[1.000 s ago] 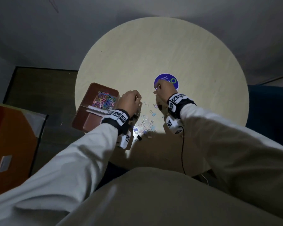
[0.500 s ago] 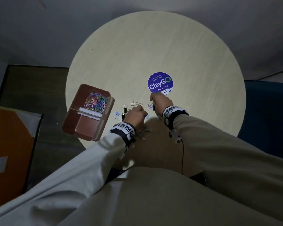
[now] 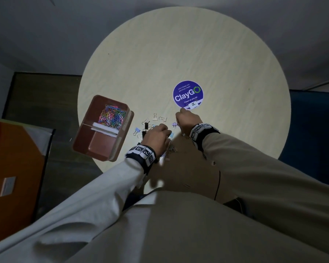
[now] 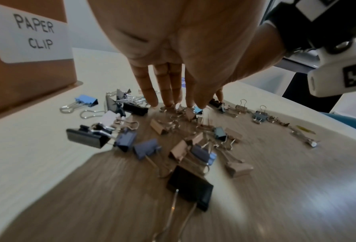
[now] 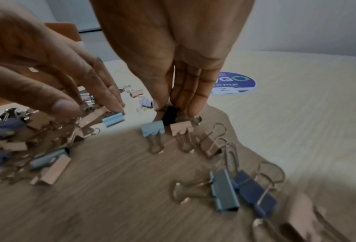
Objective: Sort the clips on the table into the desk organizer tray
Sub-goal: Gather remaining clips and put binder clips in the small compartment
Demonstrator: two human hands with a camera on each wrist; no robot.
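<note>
Several binder clips (image 3: 155, 118) in black, blue, lilac and tan lie scattered on the round table (image 3: 179, 54). My left hand (image 3: 158, 136) reaches down into the pile (image 4: 173, 131) with fairly straight fingers (image 4: 168, 91). Its fingertips touch a light blue clip (image 5: 113, 121), and the thumb stays apart. My right hand (image 5: 173, 109) pinches a small black binder clip (image 5: 170, 118) between thumb and fingers, with the clip still on the table. The brown organizer tray (image 3: 126, 128) stands to the left. Its far compartment holds coloured paper clips (image 3: 112, 117).
A "PAPER CLIP" label (image 4: 34, 34) is on the tray wall facing the pile. A round purple ClayGo sticker (image 3: 188, 94) lies just beyond my right hand. The tray overhangs the table's left edge. A dark blue seat (image 3: 315, 130) is at the right.
Both hands have dropped onto the clip pile. The left moved right, away from the tray; the right came back off the sticker and closed on the black clip.
</note>
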